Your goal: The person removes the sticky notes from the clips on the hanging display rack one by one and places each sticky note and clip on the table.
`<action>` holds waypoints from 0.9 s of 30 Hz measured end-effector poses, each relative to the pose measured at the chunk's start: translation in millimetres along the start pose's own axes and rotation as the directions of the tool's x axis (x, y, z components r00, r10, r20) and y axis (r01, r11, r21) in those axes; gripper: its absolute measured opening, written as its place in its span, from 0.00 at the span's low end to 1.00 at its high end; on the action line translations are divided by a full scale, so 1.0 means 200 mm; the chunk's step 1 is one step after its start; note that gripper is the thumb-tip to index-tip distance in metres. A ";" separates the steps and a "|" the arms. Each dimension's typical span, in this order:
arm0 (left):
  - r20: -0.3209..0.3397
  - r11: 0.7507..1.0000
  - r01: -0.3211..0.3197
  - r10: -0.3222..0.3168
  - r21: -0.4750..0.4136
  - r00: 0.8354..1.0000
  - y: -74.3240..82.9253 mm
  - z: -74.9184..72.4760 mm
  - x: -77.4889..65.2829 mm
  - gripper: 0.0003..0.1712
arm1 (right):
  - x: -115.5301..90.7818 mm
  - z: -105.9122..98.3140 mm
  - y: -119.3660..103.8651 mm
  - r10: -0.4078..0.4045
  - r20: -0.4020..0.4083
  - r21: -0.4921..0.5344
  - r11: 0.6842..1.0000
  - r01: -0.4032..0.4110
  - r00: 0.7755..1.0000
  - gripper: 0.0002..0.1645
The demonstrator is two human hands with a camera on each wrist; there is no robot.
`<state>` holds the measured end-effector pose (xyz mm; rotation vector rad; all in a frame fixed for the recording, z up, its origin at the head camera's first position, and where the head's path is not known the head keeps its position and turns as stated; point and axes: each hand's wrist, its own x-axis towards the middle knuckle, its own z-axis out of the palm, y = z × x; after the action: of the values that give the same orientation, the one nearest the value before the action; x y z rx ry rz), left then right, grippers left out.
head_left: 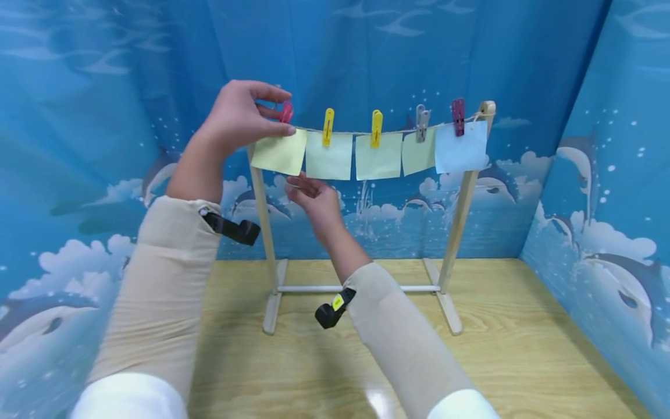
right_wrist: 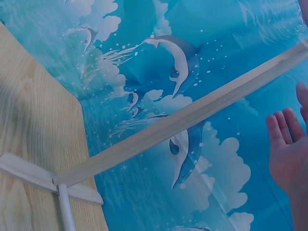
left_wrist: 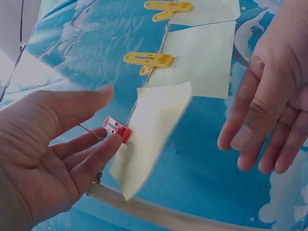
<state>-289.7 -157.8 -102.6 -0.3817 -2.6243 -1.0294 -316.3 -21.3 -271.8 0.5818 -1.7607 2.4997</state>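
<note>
My left hand point(head_left: 238, 116) is at the line's left end. In the left wrist view its fingertips touch a red clothespin point(left_wrist: 117, 129), and the thumb is lifted away from it. That clothespin sits on the string at the top edge of a pale yellow paper square point(head_left: 280, 152), which hangs at an angle. Below this paper, my right hand point(head_left: 318, 203) is held with relaxed fingers and nothing in them. The left wrist view also has the right hand point(left_wrist: 274, 96) apart from the paper.
A wooden stand point(head_left: 460, 215) holds the string. Along it hang pale green paper point(head_left: 328, 163) and more squares under yellow clothespins point(head_left: 328, 127), grey clothespins point(head_left: 421, 122) and a dark purple clothespin point(head_left: 458, 116), the last on light blue paper point(head_left: 460, 152). A dolphin-print curtain point(head_left: 602, 233) surrounds the wooden tabletop point(head_left: 502, 337).
</note>
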 end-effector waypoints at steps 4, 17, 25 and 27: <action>0.001 0.998 0.043 -0.043 -0.051 0.999 -0.01 0.00 0.02 0.37 | -0.01 0.00 -0.01 0.000 0.056 0.032 0.999 -0.002 0.998 0.24; 0.003 0.988 0.076 -0.076 -0.134 0.997 -0.02 0.01 0.04 0.30 | -0.03 0.06 -0.03 0.026 0.056 0.233 0.972 -0.039 0.998 0.17; 0.011 0.986 0.075 -0.074 -0.150 0.997 -0.03 0.01 0.04 0.30 | -0.03 0.06 -0.04 0.002 -0.024 0.254 0.967 0.004 1.000 0.09; 0.013 0.989 0.056 -0.055 -0.135 0.998 -0.04 0.01 0.04 0.30 | -0.03 0.06 -0.04 0.011 -0.043 0.248 0.969 0.000 0.999 0.10</action>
<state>-299.4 -160.2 -106.3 -0.3456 -2.5945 -1.2308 -305.2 -28.0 -263.5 0.5273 -1.4465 2.7360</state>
